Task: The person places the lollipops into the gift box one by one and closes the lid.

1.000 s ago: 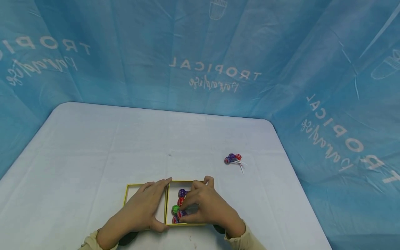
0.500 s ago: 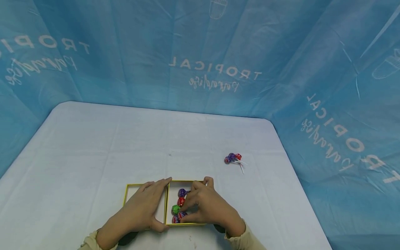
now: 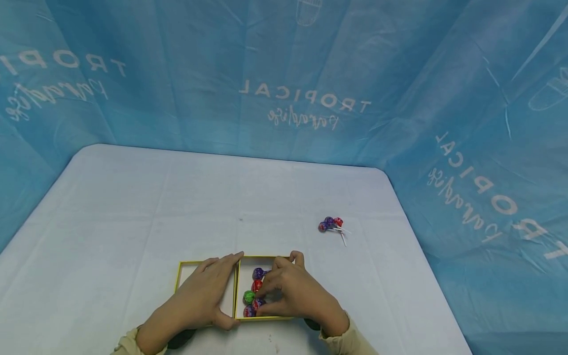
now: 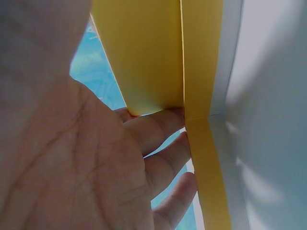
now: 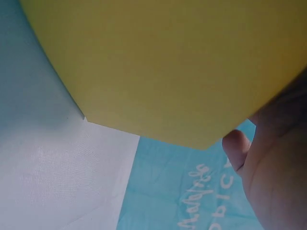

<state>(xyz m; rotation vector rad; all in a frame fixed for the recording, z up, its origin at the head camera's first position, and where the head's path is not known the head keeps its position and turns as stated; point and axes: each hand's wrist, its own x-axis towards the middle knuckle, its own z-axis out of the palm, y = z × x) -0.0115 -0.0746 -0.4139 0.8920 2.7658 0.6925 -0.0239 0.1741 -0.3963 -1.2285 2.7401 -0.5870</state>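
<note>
Two shallow yellow-edged box halves with white insides lie side by side at the table's front. My left hand [image 3: 201,293] spans the left half [image 3: 188,269], fingertips at the far edge and thumb at the near edge, where the two halves meet. In the left wrist view its fingers touch a yellow wall [image 4: 207,158]. My right hand [image 3: 295,291] reaches into the right half [image 3: 262,256]. Its thumb and index finger pinch a purple-and-red lollipop [image 3: 258,304]. Beside that lie a green lollipop [image 3: 249,297], a red one [image 3: 257,286] and purple ones [image 3: 258,273]. Most sticks are hidden by the hand.
Several more lollipops [image 3: 329,222] lie in a bunch on the white tablecloth [image 3: 177,207], to the right behind the box halves, their white sticks pointing right and toward me. Blue printed curtains [image 3: 306,133] stand around the table's back and sides.
The pinched lollipop shifts slightly beside the other one at the near end of the right half. Both hands stay nearly in place.
</note>
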